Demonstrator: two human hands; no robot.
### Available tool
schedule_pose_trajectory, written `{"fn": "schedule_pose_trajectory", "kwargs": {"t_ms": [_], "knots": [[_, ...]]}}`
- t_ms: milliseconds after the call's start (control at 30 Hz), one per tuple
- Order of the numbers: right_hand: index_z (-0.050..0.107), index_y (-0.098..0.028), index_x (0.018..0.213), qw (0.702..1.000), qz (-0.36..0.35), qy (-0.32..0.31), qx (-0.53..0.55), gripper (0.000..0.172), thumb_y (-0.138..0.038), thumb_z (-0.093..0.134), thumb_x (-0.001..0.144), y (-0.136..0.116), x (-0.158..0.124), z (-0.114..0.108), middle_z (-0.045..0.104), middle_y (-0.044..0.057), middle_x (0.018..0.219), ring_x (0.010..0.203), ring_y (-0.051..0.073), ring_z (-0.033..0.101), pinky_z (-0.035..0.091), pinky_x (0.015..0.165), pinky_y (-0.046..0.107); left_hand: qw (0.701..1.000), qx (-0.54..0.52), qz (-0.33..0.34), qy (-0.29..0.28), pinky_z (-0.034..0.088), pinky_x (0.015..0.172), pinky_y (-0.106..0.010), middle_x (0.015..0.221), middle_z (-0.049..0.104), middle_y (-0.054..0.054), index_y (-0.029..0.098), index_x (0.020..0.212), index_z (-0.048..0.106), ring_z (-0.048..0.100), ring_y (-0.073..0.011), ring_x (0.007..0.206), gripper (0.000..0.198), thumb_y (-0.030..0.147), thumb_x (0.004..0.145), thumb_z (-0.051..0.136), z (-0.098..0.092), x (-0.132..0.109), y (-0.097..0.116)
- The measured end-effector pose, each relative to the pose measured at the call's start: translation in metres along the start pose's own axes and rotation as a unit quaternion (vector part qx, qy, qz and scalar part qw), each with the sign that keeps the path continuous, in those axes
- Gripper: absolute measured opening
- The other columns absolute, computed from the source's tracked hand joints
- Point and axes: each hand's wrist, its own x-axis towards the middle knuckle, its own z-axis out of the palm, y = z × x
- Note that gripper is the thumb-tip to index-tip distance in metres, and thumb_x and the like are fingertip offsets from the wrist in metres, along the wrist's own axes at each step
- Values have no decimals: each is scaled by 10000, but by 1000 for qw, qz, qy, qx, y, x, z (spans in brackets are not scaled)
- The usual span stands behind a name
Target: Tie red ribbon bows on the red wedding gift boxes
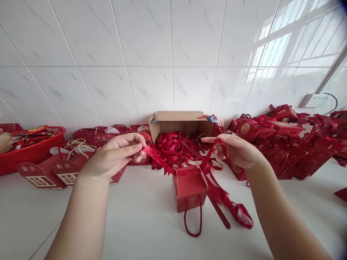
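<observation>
A small red gift box (191, 187) stands upright on the white table in front of me, a twisted red cord handle (193, 234) hanging from its near side. My left hand (120, 151) pinches one end of a red ribbon (155, 156) to the left above the box. On the right, my right hand (234, 148) has its thumb and fingers closed on the ribbon where it rises from the box's top. Between the hands the ribbon dips to the back of the box top; its exact path there is partly hidden. Loose ribbon (217, 193) trails beside the box.
Behind the box, a cardboard carton (179, 116) lies open with a heap of red ribbons (176, 148) spilling out. Red gift boxes (40, 175) line the left; many beribboned boxes (276, 155) crowd the right. A red basin (61, 146) of packets stands far left, another person's hand (5, 142) at it.
</observation>
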Motion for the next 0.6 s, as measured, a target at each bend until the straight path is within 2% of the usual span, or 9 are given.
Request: {"fn": "schedule_pose_trajectory", "kwargs": {"t_ms": [67, 133, 200, 267, 333, 433, 533, 600], "knots": [[688, -204, 881, 1000, -16, 17, 0, 286, -449, 557, 812, 0, 1, 5, 672, 78, 889, 671, 155, 545, 414, 533, 266, 999, -40, 25, 20, 451, 509, -212, 607, 585, -11, 188, 727, 671, 548, -116, 552, 115, 276, 709, 743, 0, 0, -1], [679, -209, 922, 998, -31, 47, -26, 374, -521, 496, 826, 1, 2, 9, 662, 82, 865, 698, 174, 574, 453, 587, 293, 996, -65, 45, 40, 482, 526, -227, 632, 618, -19, 193, 713, 685, 572, -129, 564, 109, 287, 711, 740, 2, -1, -1], [668, -229, 944, 993, -60, 81, -60, 473, -596, 388, 841, 1, 1, 12, 659, 83, 878, 742, 204, 603, 485, 667, 343, 993, -78, 60, 61, 511, 548, -250, 649, 641, -29, 188, 691, 694, 592, -143, 579, 141, 315, 752, 699, 7, -1, 0], [667, -261, 953, 987, -98, 99, -78, 507, -598, 301, 854, 1, 0, 14, 667, 71, 941, 802, 230, 622, 491, 738, 391, 990, -95, 74, 77, 534, 582, -280, 670, 661, -39, 183, 688, 708, 615, -161, 611, 214, 332, 813, 619, 14, -1, 1], [678, -273, 947, 983, -139, 97, -75, 456, -537, 318, 852, 2, 0, 16, 672, 58, 983, 847, 241, 622, 490, 764, 412, 986, -121, 81, 78, 552, 641, -317, 718, 691, -51, 183, 714, 728, 642, -184, 671, 266, 310, 852, 537, 21, 1, 0], [688, -256, 929, 974, -188, 109, -62, 259, -404, 528, 789, 4, 0, 21, 681, 48, 926, 818, 215, 616, 501, 751, 384, 983, -152, 91, 54, 554, 754, -348, 818, 727, -59, 182, 789, 750, 668, -208, 782, 205, 202, 789, 546, 27, 5, -4], [680, -247, 842, 966, -214, 140, -44, 132, -292, 696, 719, 5, 1, 27, 678, 16, 853, 752, 164, 611, 509, 720, 324, 981, -153, 113, 37, 543, 816, -317, 873, 739, -41, 197, 871, 753, 675, -197, 856, 235, 96, 702, 624, 30, 9, -9], [676, -257, 871, 962, -227, 146, -31, 156, -281, 724, 724, 4, 0, 31, 666, -3, 810, 731, 141, 609, 512, 697, 295, 979, -157, 125, 40, 544, 799, -269, 834, 740, -18, 212, 862, 755, 676, -166, 831, 233, 81, 687, 676, 33, 10, -10]]}}
